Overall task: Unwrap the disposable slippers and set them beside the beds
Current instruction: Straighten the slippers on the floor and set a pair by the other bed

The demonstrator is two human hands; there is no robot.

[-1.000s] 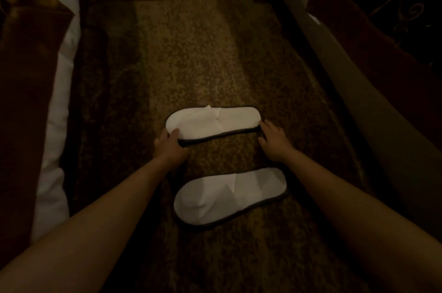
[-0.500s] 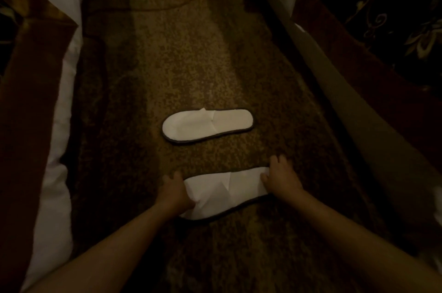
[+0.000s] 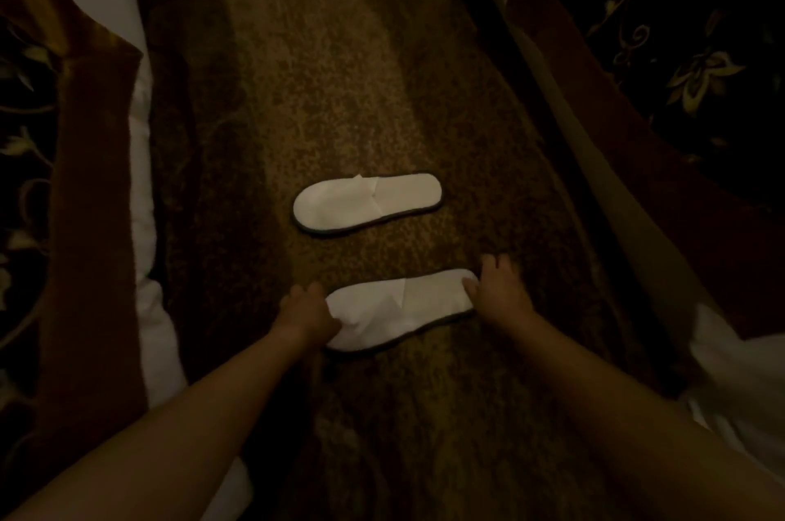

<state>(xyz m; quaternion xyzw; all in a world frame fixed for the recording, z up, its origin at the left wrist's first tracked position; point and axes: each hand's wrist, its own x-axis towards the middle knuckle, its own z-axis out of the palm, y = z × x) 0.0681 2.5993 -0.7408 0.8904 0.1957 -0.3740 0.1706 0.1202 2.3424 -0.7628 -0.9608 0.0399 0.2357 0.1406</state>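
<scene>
Near slipper (image 3: 399, 310): white, dark-edged, flat on the brown patterned carpet (image 3: 331, 95), lying crosswise, toe end to the left. Left hand (image 3: 308, 310): fingers curled onto its toe end, touching. Right hand (image 3: 501, 291): fingers spread, resting at its heel end; a firm grip cannot be told. Far slipper (image 3: 367, 202): beyond the near slipper, apart from it, roughly parallel, untouched. Left bed (image 3: 97, 189) and right bed (image 3: 662, 104): either side of the near slipper, white linen, dark red floral covers.

Carpeted aisle hemmed in by two beds

Open carpet (image 3: 323, 74) lies beyond the far slipper (image 3: 367, 202); the left bed (image 3: 97, 163) and right bed (image 3: 628, 104) block both sides.
</scene>
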